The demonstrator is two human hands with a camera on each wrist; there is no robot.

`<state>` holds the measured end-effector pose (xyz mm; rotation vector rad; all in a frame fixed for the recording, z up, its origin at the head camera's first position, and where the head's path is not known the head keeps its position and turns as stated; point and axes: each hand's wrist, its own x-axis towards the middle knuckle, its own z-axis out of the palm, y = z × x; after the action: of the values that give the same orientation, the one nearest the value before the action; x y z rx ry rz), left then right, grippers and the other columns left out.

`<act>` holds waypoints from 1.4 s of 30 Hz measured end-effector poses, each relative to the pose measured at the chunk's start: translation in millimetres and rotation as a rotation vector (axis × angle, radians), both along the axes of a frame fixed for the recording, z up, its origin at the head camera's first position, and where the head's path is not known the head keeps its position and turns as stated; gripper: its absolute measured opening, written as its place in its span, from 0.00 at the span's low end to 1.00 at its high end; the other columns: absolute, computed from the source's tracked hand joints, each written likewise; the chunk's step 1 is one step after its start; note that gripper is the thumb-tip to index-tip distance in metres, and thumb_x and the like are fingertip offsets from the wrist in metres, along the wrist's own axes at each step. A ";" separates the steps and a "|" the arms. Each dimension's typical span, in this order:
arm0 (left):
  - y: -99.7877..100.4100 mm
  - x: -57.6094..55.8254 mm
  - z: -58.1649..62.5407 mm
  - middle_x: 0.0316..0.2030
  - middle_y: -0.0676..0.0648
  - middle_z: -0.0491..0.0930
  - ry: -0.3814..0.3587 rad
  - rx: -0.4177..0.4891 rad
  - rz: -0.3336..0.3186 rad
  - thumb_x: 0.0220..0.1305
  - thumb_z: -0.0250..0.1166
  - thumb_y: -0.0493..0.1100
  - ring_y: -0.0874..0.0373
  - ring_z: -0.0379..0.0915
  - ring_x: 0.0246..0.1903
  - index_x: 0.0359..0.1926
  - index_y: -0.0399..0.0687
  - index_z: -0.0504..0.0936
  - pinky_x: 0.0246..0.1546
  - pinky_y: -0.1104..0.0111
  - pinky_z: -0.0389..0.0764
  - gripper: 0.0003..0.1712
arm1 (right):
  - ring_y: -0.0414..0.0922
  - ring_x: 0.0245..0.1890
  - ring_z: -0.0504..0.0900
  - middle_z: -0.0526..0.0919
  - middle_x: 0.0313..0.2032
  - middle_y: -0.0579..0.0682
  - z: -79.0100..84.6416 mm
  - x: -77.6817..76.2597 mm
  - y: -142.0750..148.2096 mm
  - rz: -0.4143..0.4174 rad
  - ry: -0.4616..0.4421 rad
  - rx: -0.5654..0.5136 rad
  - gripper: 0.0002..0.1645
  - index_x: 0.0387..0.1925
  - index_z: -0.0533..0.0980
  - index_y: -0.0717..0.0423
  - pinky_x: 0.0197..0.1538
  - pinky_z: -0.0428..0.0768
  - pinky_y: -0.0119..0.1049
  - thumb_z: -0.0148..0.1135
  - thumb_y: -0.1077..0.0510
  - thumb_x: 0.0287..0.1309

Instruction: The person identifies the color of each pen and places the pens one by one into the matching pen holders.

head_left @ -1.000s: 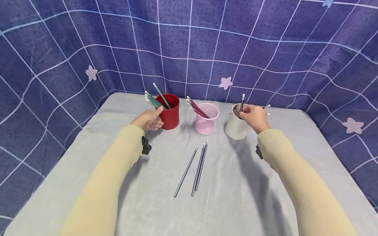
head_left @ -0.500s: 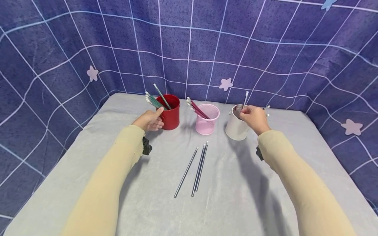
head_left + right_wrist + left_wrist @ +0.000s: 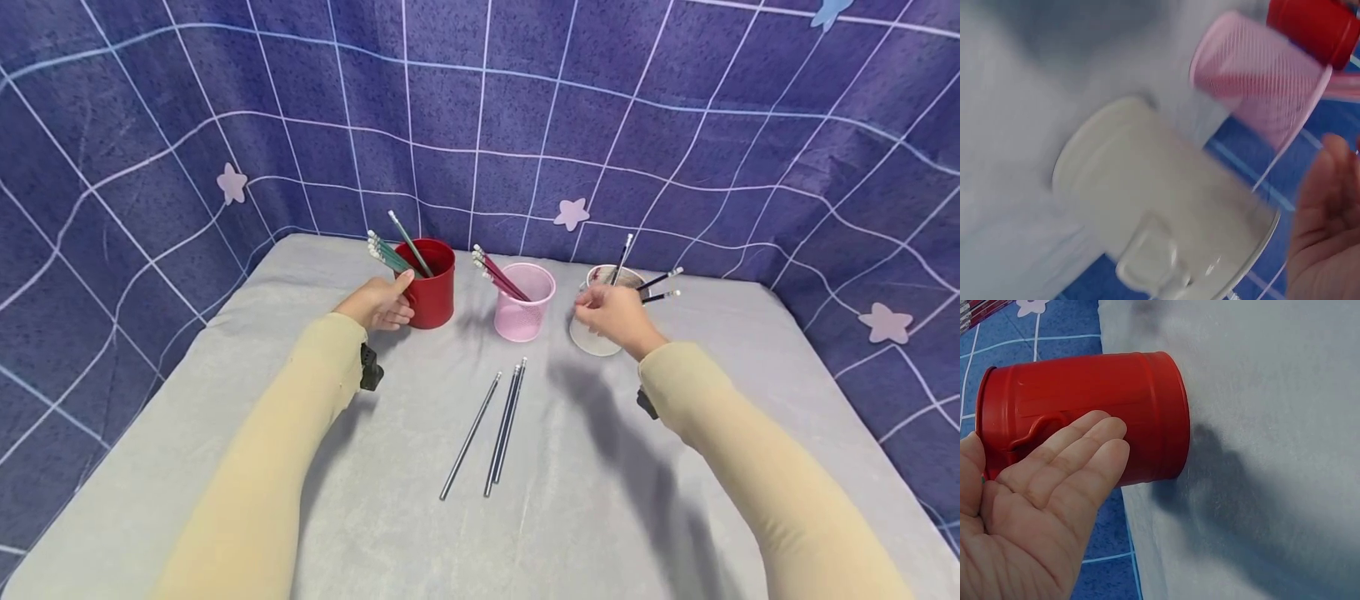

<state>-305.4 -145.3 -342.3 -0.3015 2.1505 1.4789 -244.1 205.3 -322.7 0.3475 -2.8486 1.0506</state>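
My left hand [image 3: 381,302] rests against the side of a red metal mug [image 3: 435,302], its thumb at the rim. In the left wrist view the straight fingers [image 3: 1079,450] lie over the mug's handle [image 3: 1038,430]. Green pencils [image 3: 390,256] with white erasers lean in this mug. In front of a white mug [image 3: 588,335] my right hand [image 3: 617,317] hangs with loosely bent fingers, holding nothing. Dark pencils [image 3: 660,280] stick out of the white mug, one leaning up from the near side and two slanting right. The right wrist view is blurred.
Between the mugs stands a pink mesh cup [image 3: 521,321] with several dark red pencils [image 3: 501,273] leaning left. Three dark pencils [image 3: 471,435] lie on the grey cloth [image 3: 585,500] nearer the body. A blue gridded curtain [image 3: 450,100] closes off the back and sides.
My right hand has let go of a dark pencil, which now leans in the white mug, and has moved left and slightly down. The left hand stays at the red mug.
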 end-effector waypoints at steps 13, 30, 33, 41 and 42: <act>-0.3 0.0 2.0 0.61 0.30 0.68 -0.008 -0.005 -0.003 0.73 0.37 0.63 0.42 0.67 0.61 0.63 0.23 0.61 0.61 0.58 0.68 0.43 | 0.37 0.14 0.77 0.78 0.12 0.45 -39.9 18.1 -44.6 0.103 -0.358 0.268 0.13 0.22 0.82 0.63 0.20 0.73 0.29 0.60 0.56 0.50; -1.0 1.1 1.7 0.61 0.29 0.68 -0.004 0.014 -0.005 0.73 0.37 0.62 0.41 0.67 0.60 0.63 0.24 0.60 0.61 0.57 0.67 0.42 | 0.40 0.12 0.77 0.78 0.10 0.47 -64.4 34.2 -82.7 0.093 -0.499 0.315 0.18 0.12 0.77 0.56 0.18 0.68 0.30 0.63 0.53 0.52; -1.4 1.9 1.2 0.61 0.29 0.68 -0.004 0.017 -0.008 0.73 0.37 0.62 0.41 0.67 0.60 0.63 0.23 0.60 0.61 0.57 0.67 0.42 | 0.40 0.11 0.76 0.78 0.10 0.47 -65.4 35.6 -83.8 0.090 -0.501 0.300 0.18 0.12 0.77 0.57 0.17 0.67 0.29 0.62 0.53 0.53; -1.5 0.9 0.7 0.61 0.28 0.67 0.005 0.016 -0.011 0.73 0.36 0.62 0.40 0.67 0.60 0.63 0.23 0.59 0.61 0.56 0.67 0.43 | 0.39 0.09 0.73 0.75 0.08 0.46 -73.5 32.7 -84.0 0.096 -0.538 0.266 0.19 0.11 0.75 0.57 0.17 0.69 0.29 0.60 0.55 0.55; -1.5 0.6 0.7 0.61 0.29 0.67 0.003 0.015 -0.012 0.73 0.36 0.62 0.40 0.66 0.60 0.63 0.22 0.59 0.61 0.56 0.67 0.43 | 0.39 0.09 0.72 0.74 0.08 0.46 -75.1 31.7 -83.7 0.101 -0.544 0.255 0.19 0.12 0.75 0.56 0.16 0.69 0.29 0.59 0.55 0.56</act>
<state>-304.7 -146.8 -341.7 -0.2803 2.1394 1.4891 -212.4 121.6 -397.9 0.2538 -3.5010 0.9085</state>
